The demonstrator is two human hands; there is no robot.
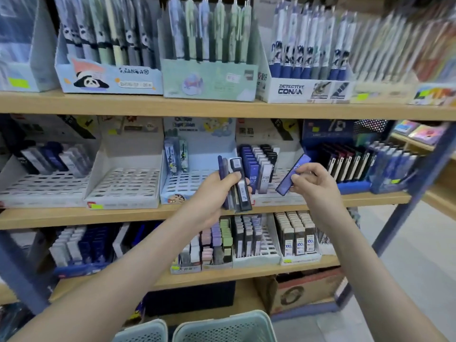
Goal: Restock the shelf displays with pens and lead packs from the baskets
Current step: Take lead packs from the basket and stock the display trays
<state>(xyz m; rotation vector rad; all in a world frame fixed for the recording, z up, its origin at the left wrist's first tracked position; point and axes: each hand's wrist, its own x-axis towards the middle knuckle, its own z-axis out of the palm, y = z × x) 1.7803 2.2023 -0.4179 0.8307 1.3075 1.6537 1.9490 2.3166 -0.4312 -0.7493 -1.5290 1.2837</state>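
Teal plastic baskets (222,328) nearest, low between the two forearms, contents out of sight. Above them, left hand (209,193) wrapped round a bundle of lead packs (243,196), fanned upright: slim flat cases in dark blue, grey and black, pale labels on the faces. Just to its right, right hand (313,180) pinching one violet-blue pack (286,185) between thumb and fingertips about midway along, case tilted, lower end angled toward the left hand. Judged light, rigid and smooth-sided, so apt to slip out of a loose fan; best taken singly, by the narrow edges close to one end, leaving the other end free to drop into a slot. Directly beyond both hands, white slotted display tray (271,200) on a wooden shelf (98,215), holding upright rows of blue, white and black packs marked HB. Beyond and left of the left hand, more white grid trays (123,183). Farthest, high above both hands, boxed pens (209,33) standing in printed cartons, blurred toward the right.
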